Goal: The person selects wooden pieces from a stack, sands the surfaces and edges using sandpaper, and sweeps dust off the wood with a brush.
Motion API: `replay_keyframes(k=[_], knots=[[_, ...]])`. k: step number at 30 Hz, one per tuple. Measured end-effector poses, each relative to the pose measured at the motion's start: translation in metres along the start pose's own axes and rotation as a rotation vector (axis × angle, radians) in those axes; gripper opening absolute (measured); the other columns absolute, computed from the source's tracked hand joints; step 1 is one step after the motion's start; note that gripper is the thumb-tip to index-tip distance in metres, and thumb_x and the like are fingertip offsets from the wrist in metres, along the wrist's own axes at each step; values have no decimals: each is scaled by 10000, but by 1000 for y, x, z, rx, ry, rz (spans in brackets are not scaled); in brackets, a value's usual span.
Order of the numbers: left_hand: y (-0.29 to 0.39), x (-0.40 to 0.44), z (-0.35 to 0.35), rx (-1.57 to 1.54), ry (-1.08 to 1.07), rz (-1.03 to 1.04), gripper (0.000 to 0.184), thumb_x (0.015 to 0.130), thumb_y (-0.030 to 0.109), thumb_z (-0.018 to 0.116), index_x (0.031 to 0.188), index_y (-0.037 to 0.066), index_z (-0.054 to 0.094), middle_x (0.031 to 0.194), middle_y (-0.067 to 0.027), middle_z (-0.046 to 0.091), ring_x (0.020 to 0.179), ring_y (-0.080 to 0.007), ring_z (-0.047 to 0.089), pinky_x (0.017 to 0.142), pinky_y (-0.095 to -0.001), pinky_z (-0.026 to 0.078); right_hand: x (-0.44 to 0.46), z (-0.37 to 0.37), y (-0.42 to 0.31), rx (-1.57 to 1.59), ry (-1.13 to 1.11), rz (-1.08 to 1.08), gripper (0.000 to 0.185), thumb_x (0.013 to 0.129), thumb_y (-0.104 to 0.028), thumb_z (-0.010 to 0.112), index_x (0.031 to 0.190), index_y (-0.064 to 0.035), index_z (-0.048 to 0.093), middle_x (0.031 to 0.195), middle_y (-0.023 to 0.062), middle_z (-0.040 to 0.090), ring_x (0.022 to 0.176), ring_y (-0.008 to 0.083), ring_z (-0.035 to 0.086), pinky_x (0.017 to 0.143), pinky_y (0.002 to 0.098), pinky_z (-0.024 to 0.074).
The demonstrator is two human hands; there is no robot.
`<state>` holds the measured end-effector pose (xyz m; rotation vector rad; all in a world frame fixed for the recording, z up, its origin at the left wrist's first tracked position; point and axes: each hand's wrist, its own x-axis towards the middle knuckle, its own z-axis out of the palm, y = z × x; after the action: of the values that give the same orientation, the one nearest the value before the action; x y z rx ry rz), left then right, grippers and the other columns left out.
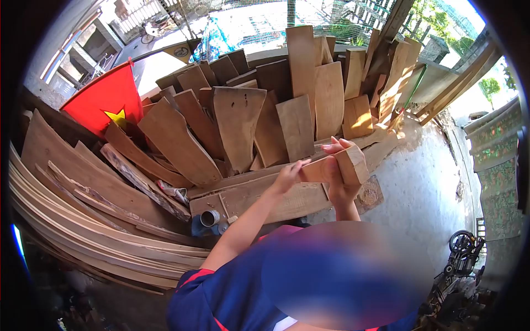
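A short, thick wooden block [351, 164], pale with a cut end facing right, is held up above a long plank. My right hand [341, 179] wraps round it near that thicker end, fingers showing behind the top edge and thumb across the near side. At the narrower left end, my left hand [289, 176] grips it with closed fingers. Below both hands lies the long wooden plank [276, 203]. A thin stick [224, 205] rests on it, left of my hands. Beside the plank's left end is a metal can [210, 218] lying with its mouth toward me.
Many boards [237, 127] lean in a row behind the plank. Long curved planks [110, 231] are stacked at left, near a red flag [107, 96] with a yellow star. Concrete floor [422, 182] stretches right. Dark machinery [461, 254] stands at lower right.
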<state>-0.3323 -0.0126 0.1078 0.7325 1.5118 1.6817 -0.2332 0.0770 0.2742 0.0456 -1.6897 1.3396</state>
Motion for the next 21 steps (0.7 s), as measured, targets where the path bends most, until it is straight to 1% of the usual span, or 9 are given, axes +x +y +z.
replay_keyframes(k=[1, 2, 4, 5, 7, 8, 12, 15, 21], knots=[[-31, 3, -9, -8, 55, -146, 447, 960, 334, 297, 1229, 39, 497, 1047, -119, 603, 1000, -176, 548, 872, -277, 408, -1, -2, 1, -29, 5, 17, 315, 816, 9, 566, 1115, 39, 472, 927, 110, 596, 872, 181, 589, 864, 346, 436], [-31, 5, -8, -106, 33, -126, 438, 958, 348, 277, 1256, 105, 488, 812, -38, 619, 564, -74, 505, 546, -191, 411, -4, -4, 5, -26, 10, 11, 315, 816, 9, 566, 1115, 39, 472, 927, 110, 596, 872, 181, 589, 864, 346, 436], [20, -7, 10, -116, -5, -216, 443, 955, 381, 277, 1282, 148, 463, 636, 35, 543, 377, -22, 226, 376, -171, 218, -7, -8, 15, -64, 119, -9, 320, 821, -14, 570, 1121, 44, 473, 914, 108, 595, 845, 161, 582, 832, 324, 448], [43, -7, 13, -140, -120, -208, 455, 959, 367, 285, 1287, 96, 447, 841, -49, 616, 615, -74, 521, 572, -173, 397, -3, -7, 9, 59, 199, 38, 328, 826, -36, 572, 1129, 42, 471, 911, 103, 594, 842, 161, 580, 831, 318, 448], [83, -10, 34, -138, -98, -17, 464, 963, 345, 294, 1271, 34, 448, 1140, -130, 558, 1160, -171, 439, 926, -248, 336, 1, -16, 14, 141, 220, 63, 325, 825, -25, 569, 1128, 42, 470, 910, 100, 591, 835, 158, 579, 819, 310, 452], [108, -16, 43, -274, -125, 14, 472, 965, 325, 300, 1244, -23, 453, 1331, -146, 405, 1358, -207, 50, 1064, -304, 97, 3, -22, 17, 60, 163, 15, 324, 830, -20, 562, 1132, 42, 466, 908, 95, 589, 827, 151, 576, 793, 297, 461], [70, 4, 33, -349, -168, 124, 463, 967, 296, 298, 1204, -59, 477, 1282, -123, 460, 1296, -195, 258, 1050, -303, 191, 2, -22, 18, 86, 150, 59, 316, 830, -30, 567, 1124, 38, 476, 895, 86, 585, 767, 134, 575, 736, 273, 468], [33, 6, 16, -273, -55, -198, 445, 965, 261, 294, 1212, -66, 466, 1282, -124, 455, 1214, -192, 382, 1031, -294, 248, 2, -25, 24, -159, 101, -69, 195, 812, -2, 577, 1004, 31, 560, 845, 89, 581, 707, 133, 571, 662, 255, 465], [51, 12, 16, -270, -285, 7, 480, 959, 321, 318, 1247, -42, 442, 1341, -164, 377, 1283, -215, 285, 1055, -317, 184, -6, -17, 20, -96, 199, -45, 230, 806, -9, 586, 1023, 50, 542, 841, 83, 584, 731, 130, 576, 670, 261, 468]])
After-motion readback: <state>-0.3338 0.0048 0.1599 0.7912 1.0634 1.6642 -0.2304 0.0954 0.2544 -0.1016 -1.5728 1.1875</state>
